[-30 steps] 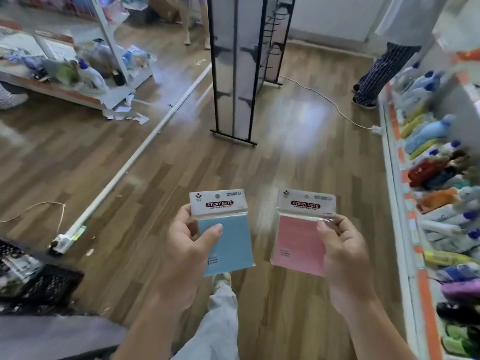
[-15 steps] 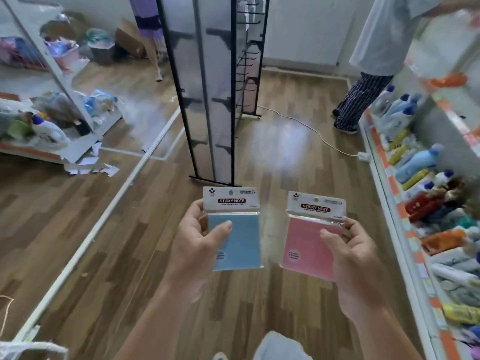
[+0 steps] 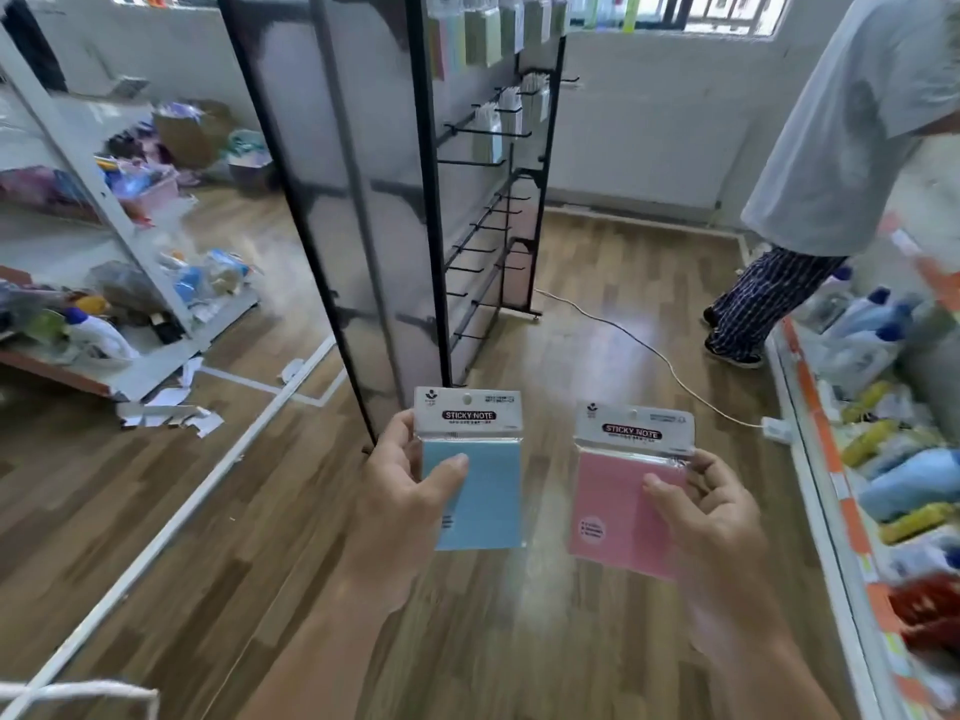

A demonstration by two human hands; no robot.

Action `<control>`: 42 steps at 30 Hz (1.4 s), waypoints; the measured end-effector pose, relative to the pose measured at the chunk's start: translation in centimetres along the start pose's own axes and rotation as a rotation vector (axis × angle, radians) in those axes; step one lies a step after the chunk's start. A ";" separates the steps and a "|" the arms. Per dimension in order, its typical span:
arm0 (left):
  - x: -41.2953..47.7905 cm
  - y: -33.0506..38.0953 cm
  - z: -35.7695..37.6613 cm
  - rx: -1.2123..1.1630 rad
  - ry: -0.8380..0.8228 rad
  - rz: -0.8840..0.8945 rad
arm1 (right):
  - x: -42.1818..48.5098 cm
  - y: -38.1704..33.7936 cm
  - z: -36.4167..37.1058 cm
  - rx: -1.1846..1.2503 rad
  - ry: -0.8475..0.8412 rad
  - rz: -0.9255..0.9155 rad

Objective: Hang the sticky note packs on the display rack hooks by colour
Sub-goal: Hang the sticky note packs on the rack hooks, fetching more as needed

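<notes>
Blue pack (image 3: 491,504), pink pack (image 3: 608,498), apparently upright

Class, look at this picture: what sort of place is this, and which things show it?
Probably a shop being stocked: a hooked display rack, a shelf of bottles, and a blue pack and pink pack of sticky notes.
</notes>
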State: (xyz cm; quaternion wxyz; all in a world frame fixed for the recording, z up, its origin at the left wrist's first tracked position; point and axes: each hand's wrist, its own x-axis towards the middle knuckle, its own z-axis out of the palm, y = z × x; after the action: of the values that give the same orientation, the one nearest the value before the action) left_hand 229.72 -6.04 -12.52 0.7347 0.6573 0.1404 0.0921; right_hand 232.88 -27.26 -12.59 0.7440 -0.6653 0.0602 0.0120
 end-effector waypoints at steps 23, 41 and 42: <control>46.6 3.3 20.3 0.010 -0.010 0.103 | 51.7 -8.4 2.0 -0.062 -0.076 -0.112; 76.1 4.5 32.8 0.152 0.509 0.141 | 89.0 -11.1 5.0 -0.106 -0.466 -0.043; 77.3 4.5 33.0 0.141 0.543 0.140 | 90.4 -11.0 5.6 -0.117 -0.500 -0.033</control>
State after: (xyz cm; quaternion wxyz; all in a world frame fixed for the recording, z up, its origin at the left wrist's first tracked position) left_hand 313.68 -11.75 -11.50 0.6145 0.6661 0.2925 0.3052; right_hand 324.13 -28.57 -10.60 0.6961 -0.6845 -0.1376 0.1674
